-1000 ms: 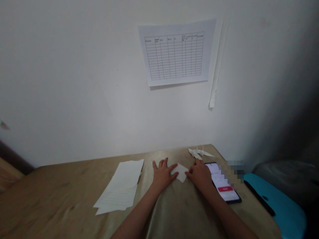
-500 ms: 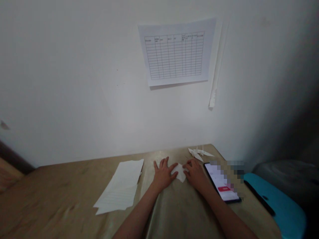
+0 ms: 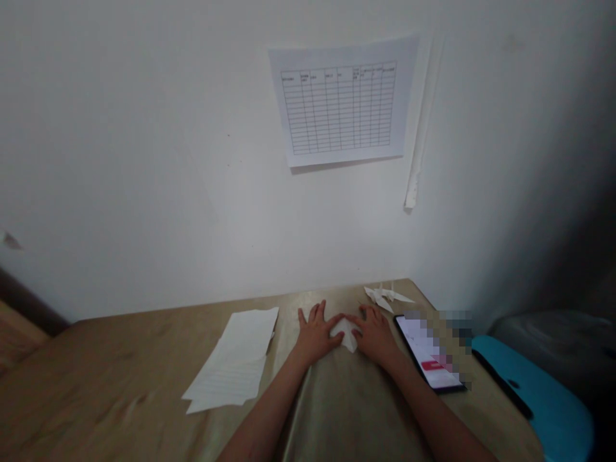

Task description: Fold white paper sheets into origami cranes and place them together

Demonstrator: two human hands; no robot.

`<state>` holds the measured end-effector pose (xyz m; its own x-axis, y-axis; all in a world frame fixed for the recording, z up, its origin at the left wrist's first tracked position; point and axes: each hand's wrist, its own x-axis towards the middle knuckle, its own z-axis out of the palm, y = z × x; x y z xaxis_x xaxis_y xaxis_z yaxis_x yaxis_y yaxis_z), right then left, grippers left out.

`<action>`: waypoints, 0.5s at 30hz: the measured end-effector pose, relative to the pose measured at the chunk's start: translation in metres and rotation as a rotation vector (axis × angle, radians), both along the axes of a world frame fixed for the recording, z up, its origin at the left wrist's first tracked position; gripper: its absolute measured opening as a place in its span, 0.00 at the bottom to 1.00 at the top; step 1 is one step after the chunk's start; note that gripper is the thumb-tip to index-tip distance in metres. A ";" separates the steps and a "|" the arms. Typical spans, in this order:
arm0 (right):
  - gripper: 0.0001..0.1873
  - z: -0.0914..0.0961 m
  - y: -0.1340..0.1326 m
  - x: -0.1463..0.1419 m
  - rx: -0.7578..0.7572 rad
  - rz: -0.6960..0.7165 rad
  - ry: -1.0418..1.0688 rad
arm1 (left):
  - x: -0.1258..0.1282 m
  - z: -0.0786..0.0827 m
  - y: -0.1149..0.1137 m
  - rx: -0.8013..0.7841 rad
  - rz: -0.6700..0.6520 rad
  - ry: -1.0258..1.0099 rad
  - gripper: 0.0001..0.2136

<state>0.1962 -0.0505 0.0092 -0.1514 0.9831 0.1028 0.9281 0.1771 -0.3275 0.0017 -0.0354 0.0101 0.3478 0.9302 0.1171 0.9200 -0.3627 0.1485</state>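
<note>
A small white folded piece of paper (image 3: 348,336) lies on the cloth-covered table between my hands, its lower corner pointing toward me. My left hand (image 3: 316,333) holds its left side down with thumb and index finger, while the other fingers spread away from it. From the other side, my right hand (image 3: 376,335) holds the paper with index finger at the top corner and thumb lower on the right edge. The two index fingertips almost meet at the top. Some of the paper is hidden under the fingertips.
White paper sheets (image 3: 235,359) lie to the left. Folded white paper shapes (image 3: 385,296) rest near the wall, and a phone (image 3: 428,353) with a lit screen lies at right. A turquoise object (image 3: 539,398) stands beyond the table edge. A printed table sheet (image 3: 344,102) hangs on the wall.
My right index finger has moved left to the paper's top corner, close to the left index finger. The right thumb has moved in slightly. My left hand has barely moved.
</note>
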 end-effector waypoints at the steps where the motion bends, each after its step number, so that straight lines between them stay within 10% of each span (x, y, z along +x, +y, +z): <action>1: 0.26 0.001 0.000 0.000 0.002 0.001 0.008 | 0.000 0.001 0.000 0.005 -0.004 -0.004 0.26; 15: 0.16 0.010 -0.002 0.007 0.029 -0.076 0.030 | -0.003 0.013 -0.009 0.034 -0.014 -0.064 0.15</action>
